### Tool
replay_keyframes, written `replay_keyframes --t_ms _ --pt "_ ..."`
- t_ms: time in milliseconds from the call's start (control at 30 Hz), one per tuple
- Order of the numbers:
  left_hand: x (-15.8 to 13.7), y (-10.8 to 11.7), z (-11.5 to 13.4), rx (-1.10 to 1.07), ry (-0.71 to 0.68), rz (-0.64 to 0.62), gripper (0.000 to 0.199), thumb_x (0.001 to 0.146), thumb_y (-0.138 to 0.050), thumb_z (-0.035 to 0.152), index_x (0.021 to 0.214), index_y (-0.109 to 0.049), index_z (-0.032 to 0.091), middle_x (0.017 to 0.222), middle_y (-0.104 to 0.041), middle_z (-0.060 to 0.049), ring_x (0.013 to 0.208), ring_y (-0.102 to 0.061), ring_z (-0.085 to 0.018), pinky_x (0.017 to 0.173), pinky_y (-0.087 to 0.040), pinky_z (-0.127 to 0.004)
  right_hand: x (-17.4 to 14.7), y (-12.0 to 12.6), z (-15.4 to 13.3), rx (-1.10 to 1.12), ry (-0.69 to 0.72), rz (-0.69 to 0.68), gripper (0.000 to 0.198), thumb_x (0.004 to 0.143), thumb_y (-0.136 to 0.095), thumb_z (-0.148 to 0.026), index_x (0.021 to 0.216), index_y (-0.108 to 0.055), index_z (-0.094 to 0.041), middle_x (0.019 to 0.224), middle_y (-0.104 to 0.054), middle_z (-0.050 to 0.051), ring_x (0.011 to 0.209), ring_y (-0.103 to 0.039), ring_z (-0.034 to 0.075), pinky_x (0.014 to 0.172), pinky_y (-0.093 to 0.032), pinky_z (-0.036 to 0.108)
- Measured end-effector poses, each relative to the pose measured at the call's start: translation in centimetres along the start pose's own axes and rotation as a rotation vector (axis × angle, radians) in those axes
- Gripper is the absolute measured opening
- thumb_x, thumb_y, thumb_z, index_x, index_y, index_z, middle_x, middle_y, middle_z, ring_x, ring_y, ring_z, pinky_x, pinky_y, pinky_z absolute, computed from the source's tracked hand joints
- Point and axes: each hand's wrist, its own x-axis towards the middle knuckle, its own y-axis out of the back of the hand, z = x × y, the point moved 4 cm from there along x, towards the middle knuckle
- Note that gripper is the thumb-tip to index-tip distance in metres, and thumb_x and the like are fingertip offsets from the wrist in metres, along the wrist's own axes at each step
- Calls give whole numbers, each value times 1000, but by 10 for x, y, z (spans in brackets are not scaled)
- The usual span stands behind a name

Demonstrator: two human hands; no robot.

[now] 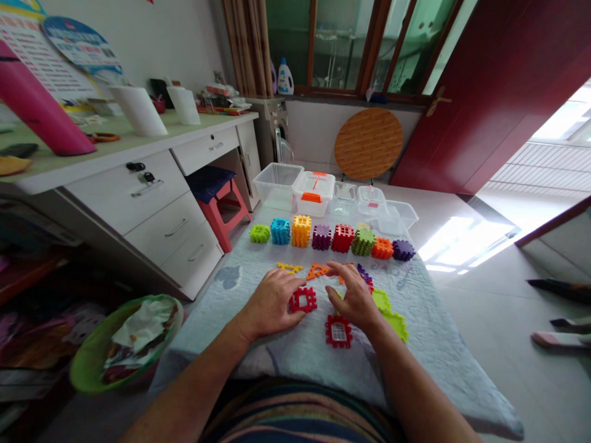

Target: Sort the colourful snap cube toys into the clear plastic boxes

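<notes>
My left hand (272, 303) is around the left side of a red toothed building tile (303, 299) with a window opening, thumb below it and fingers above. My right hand (355, 298) hovers just to the right, thumb and fingers apart, nothing visible between them. Below it lies another red toothed tile (338, 331) with a barred window. Lime-green tiles (393, 320) are partly covered by my right hand and wrist. Beyond the fingers are a yellow piece (290, 268), an orange triangular piece (317, 271) and a purple piece (364, 274).
Several stacks of toothed tiles, such as a yellow stack (301, 231) and a purple stack (404, 250), form a row across the cloth-covered table (207, 326). Behind them stand clear plastic boxes (279, 181). A green basket (78, 363) and a pink stool (226, 224) are at the left.
</notes>
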Motion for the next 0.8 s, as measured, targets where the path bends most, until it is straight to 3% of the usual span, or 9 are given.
replay_keyframes --t_ms 133,300,500,800 --pt "9 -13 8 26 24 -68 48 80 -64 45 119 -61 18 112 -66 -11 107 -56 -30 100 -39 -46 0 11 13 -26 -56 94 40 80 -58 -13 119 -57 -20 95 -70 6 93 -60 23 88 -48 41" --pt "12 -22 0 34 79 -178 61 72 -72 48 122 -59 16 123 -60 -14 116 -52 -33 103 -39 -46 1 14 18 -34 -76 131 36 80 -56 -14 115 -59 -20 91 -70 5 90 -62 22 86 -49 39" --pt "18 -26 -2 49 99 -204 47 72 -72 48 108 -64 18 110 -61 -11 107 -54 -30 96 -43 -42 -1 19 25 -46 -130 206 34 80 -56 -15 114 -60 -18 89 -70 6 88 -63 22 84 -49 37" --pt "22 -23 1 103 69 -236 48 70 -70 49 106 -64 18 107 -61 -11 106 -54 -30 95 -43 -41 -1 20 32 -47 -162 229 31 80 -55 -16 110 -61 -20 87 -71 4 85 -64 21 83 -49 37"
